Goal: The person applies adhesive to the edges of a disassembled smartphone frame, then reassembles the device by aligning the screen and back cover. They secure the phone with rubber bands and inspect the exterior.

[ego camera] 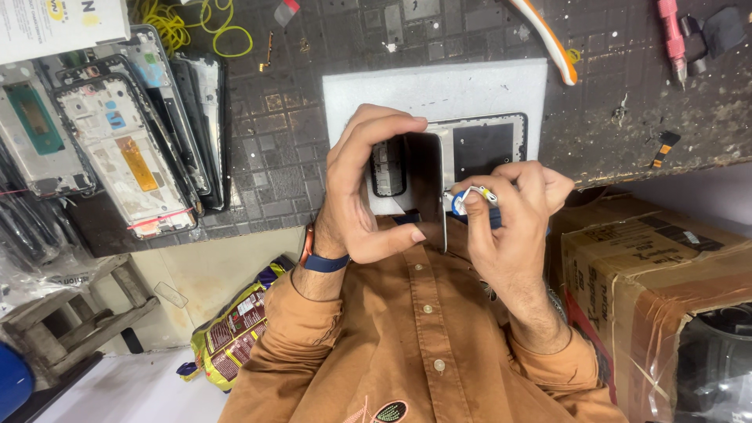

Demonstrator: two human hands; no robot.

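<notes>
1. Head view: your left hand (356, 188) gripped a thin phone panel (429, 188) on edge, fingers curled over its top and thumb under its lower corner, above the white foam pad (439, 90).
2. Your right hand (509, 207), just right of the panel, pinched a small blue-and-white tool (470, 200) between closed fingers, its tip touching the panel's edge.
3. A black-framed phone body (486, 145) lay flat on the pad, behind the panel.
4. Judged from its look, the panel was light, stiff and brittle, with a smooth, slippery face; the rims were the safe hold, never the flat middle.
5. Your fingers hid most of the tool, so its kind could not be told.
6. Seen nearly edge-on, the panel's far face was hidden.
7. Left of the pad, a stack of opened phone frames (117, 133) was partly cut off; a cardboard box (650, 274) stood to its lower right.
</notes>
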